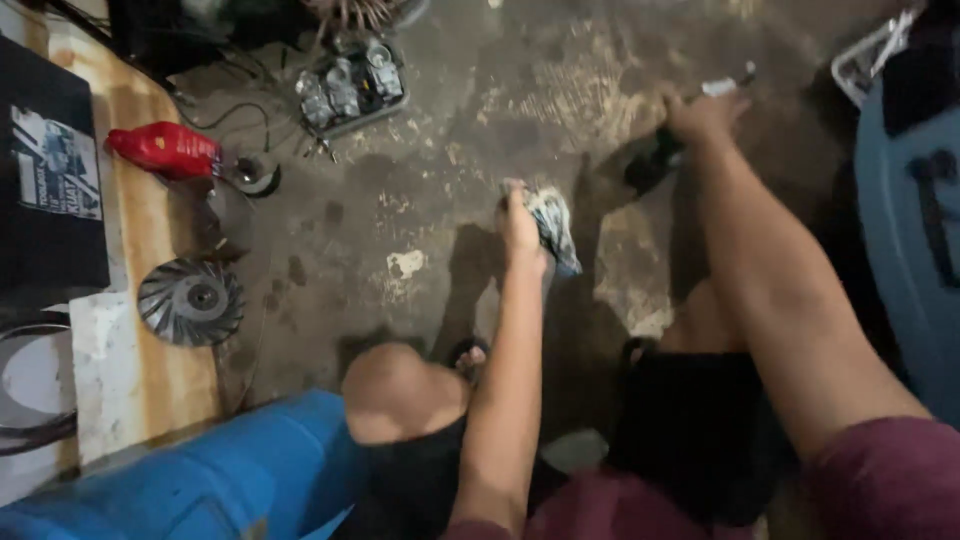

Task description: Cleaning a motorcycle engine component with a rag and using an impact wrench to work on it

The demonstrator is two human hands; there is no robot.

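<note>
Two hands apart over the stained floor: left hand clenched on a crumpled rag, judged soft, light, best bunched in the fist; right hand, farther out, clamped on a dark-handled tool, judged rigid, gripped mid-handle

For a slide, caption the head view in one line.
Seated over a stained concrete floor, the left hand grips a crumpled rag while the right hand holds a dark-handled tool.
</note>
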